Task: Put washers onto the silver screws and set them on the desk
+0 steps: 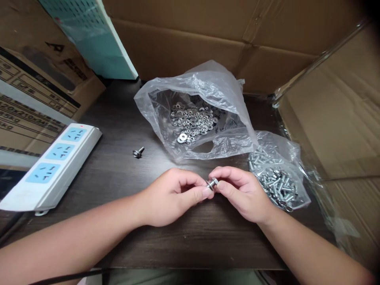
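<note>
Between my two hands, over the front of the dark table, is a hex bolt point(215, 181) with its head toward the right. My left hand point(178, 194) pinches a washer point(210, 185) around the bolt's shank between thumb and fingertips. On the head end, the thumb and index finger of my right hand point(242, 192) close on the bolt. The shank's tip is hidden by my left fingers. Another bolt with a washer on it point(138, 152) lies on the table to the left. Beyond my hands an open plastic bag point(234, 138) holds many loose washers point(196, 120).
A second plastic bag point(287, 146) full of bolts point(280, 186) lies right of my right hand. At left stands a white power strip point(67, 158) beside a printed carton point(35, 79). Cardboard walls point(190, 43) border the back and right of the table point(118, 186).
</note>
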The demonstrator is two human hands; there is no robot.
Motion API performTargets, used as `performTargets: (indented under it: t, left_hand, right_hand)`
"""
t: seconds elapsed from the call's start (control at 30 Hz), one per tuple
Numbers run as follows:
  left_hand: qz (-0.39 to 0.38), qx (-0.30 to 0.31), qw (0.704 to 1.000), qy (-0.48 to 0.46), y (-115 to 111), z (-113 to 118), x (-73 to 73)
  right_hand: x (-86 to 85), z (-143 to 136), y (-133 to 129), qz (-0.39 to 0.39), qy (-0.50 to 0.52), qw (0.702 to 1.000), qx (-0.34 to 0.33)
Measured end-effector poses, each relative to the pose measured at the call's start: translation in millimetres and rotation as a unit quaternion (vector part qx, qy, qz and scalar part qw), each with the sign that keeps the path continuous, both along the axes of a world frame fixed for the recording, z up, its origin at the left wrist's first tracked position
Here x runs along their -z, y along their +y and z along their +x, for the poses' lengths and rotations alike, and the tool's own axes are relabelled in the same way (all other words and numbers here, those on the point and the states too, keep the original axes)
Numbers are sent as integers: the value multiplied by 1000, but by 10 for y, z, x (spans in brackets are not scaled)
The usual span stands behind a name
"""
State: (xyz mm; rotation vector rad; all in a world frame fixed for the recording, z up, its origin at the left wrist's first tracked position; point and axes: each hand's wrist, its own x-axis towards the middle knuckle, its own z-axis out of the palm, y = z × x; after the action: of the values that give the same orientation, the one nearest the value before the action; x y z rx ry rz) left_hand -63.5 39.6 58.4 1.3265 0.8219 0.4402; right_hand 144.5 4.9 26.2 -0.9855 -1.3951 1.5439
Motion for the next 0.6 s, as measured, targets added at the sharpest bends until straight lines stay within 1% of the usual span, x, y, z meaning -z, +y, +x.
performTargets:
  t: [0.1,0.27,0.33,0.4,0.5,0.6]
  left_hand:
    - [14,10,1000,2,21,-13,-4]
    - [65,-19,997,29,30,-26,2]
    - [68,-18,997,43,35,-28,-7]
    - [49,-8,998,47,43,-29,-15]
    - [-5,-1,1000,27,56,-25,-9]
    - [-62,7,998,-3,63,-20,8]
  right_hand:
    - [-32,27,2,58,-53,997,-3]
    - [-27,39,5,133,-105,985,14]
    - [-25,34,8,153,-113,982,18]
    - [-23,28,11,178,-114,977,24]
    - [-13,23,16,209,-112,971,32]
    - [0,31,15,207,-94,973,25]
